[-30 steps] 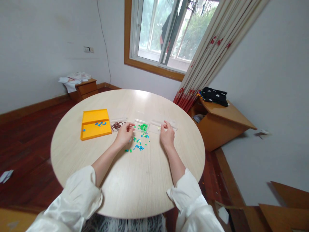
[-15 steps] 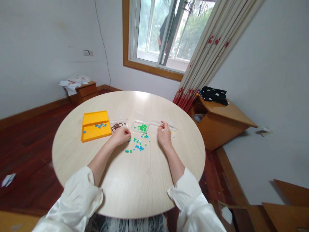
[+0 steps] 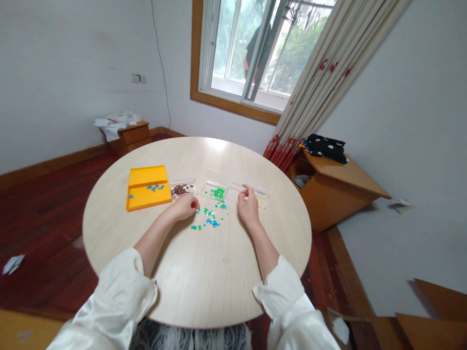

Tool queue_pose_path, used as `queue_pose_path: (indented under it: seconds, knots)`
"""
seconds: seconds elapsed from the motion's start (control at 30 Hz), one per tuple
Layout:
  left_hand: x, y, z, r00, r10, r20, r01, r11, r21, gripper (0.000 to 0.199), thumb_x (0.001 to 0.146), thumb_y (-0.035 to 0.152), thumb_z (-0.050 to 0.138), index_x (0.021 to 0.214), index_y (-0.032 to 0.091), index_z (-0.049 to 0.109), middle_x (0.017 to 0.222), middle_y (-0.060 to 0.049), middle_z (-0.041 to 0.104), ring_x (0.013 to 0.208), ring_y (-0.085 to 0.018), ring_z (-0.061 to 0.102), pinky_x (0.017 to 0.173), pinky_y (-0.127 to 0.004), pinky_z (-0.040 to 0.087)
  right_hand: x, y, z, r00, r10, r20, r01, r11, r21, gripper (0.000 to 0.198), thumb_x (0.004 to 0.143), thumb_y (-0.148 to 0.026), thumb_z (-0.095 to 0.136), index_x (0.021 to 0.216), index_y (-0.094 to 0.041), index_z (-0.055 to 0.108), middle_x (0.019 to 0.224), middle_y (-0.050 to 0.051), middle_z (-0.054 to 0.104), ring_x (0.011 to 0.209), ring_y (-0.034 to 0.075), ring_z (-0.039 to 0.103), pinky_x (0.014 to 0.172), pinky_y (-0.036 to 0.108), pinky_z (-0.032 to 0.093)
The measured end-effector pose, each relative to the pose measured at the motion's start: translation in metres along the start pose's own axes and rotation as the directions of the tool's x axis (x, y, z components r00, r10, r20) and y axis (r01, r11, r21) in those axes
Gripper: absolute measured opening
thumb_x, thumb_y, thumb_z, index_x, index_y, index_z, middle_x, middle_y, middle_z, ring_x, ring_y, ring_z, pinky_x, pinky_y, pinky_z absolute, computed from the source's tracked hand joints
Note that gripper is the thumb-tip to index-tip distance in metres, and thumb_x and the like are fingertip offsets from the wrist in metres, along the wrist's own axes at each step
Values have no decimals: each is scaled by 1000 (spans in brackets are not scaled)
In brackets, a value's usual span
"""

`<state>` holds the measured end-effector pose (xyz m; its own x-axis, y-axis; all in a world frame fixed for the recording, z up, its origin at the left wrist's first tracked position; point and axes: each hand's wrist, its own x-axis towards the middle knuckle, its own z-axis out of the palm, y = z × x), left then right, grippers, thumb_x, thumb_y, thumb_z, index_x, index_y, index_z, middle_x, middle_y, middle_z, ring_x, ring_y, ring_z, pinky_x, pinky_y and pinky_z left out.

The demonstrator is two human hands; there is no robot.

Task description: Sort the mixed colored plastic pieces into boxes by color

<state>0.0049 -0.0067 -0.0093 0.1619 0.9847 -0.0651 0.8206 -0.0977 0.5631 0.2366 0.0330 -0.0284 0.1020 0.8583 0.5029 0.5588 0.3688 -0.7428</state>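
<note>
My left hand (image 3: 187, 207) rests low over the table at the left edge of a loose scatter of small blue, green and pale building pieces (image 3: 211, 222). Its fingers are pinched together beside a few pieces; whatever they hold is too small to make out. My right hand (image 3: 248, 208) hovers at a clear box (image 3: 233, 195) with a few yellow pieces (image 3: 261, 201), its fingers loosely bent and apart, nothing visible in them. Between the hands, a clear box of green pieces (image 3: 219, 193) stands behind the scatter. Brown pieces (image 3: 180, 189) fill another clear box just behind my left hand.
An open yellow case (image 3: 148, 171) with several blue pieces (image 3: 156, 187) lies on the left of the round table (image 3: 204, 282). Beyond the table are a small cabinet (image 3: 135, 133) with papers, a curtained window, and a tilted wooden cabinet (image 3: 339, 180) with dark cloth on top.
The whole view has shifted slightly, so the table sits a little farther right. My left hand stays by the scatter with fingers pinched; my right hand has barely moved.
</note>
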Motion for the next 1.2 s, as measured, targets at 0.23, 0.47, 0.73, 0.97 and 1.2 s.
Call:
queue_pose_path:
  seconds: [0.23,0.47,0.73,0.97,1.2]
  knots:
    - [-1,0,1,1000,18,21,-19,998,59,18,66,11,51,75,14,66,71,-5,66,65,-16,58,60,-23,39,-1,-1,1,1000,-21,9,21,1000,1,36,78,-24,42,110,-13,53,82,5,60,76,19,54,78,34,43]
    - [-1,4,1,997,9,-75,-10,1000,-14,13,71,15,50,72,14,63,72,-7,66,66,-18,57,62,-26,39,-1,0,3,999,-44,-7,44,999,26,34,78,-24,43,108,-13,54,83,6,60,77,18,55,77,34,44]
    - [0,19,2,972,3,-235,-77,949,-305,15,74,22,49,63,15,56,59,-1,58,59,-14,51,59,-25,38,-16,-17,12,969,-230,90,223,971,82,22,82,-21,45,95,-18,61,86,6,64,80,17,57,75,32,45]
    - [-1,33,11,983,-19,-180,-90,811,-578,15,71,18,53,56,15,53,52,3,51,51,-10,46,55,-23,35,-29,-31,18,891,-387,236,352,919,178,16,79,-26,59,93,-20,64,81,5,64,78,17,57,75,32,46]
    - [-3,40,13,990,-8,-142,-89,746,-660,16,67,21,58,53,16,52,48,5,47,48,-9,42,54,-22,36,-31,-37,17,874,-407,265,360,909,210,15,80,-31,61,89,-20,67,77,4,65,75,16,57,71,31,46]
